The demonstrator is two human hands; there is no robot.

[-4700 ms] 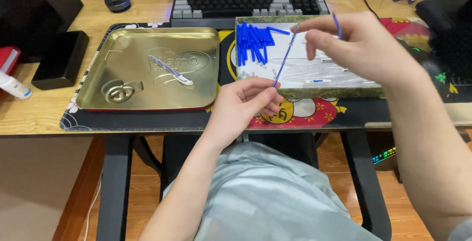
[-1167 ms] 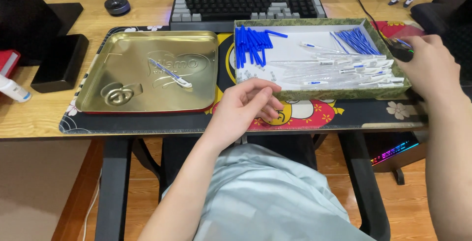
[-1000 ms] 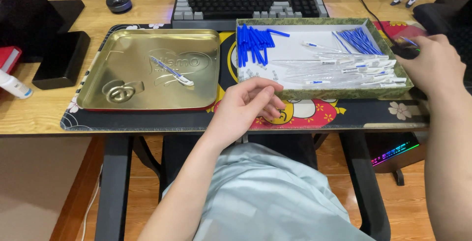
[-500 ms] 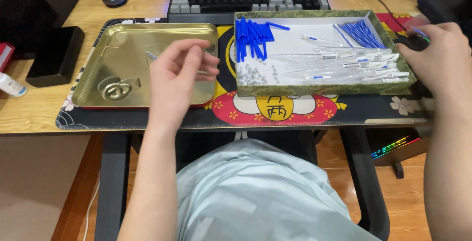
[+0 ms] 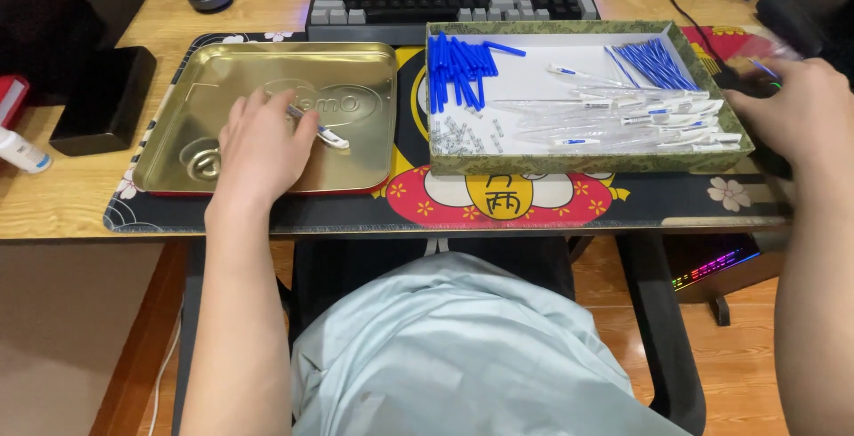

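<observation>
Left hand (image 5: 261, 147) lies flat and spread in the gold tray (image 5: 356, 169), fingertips on a pen (image 5: 322, 132), which is likely light, stiff and slippery, best pinched mid-barrel; right hand (image 5: 801, 120) rests loosely curled beside the box (image 5: 587, 165), grip unclear.

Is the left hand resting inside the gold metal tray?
Yes, the left hand lies flat inside the gold metal tray, its fingers over an assembled pen.
</observation>
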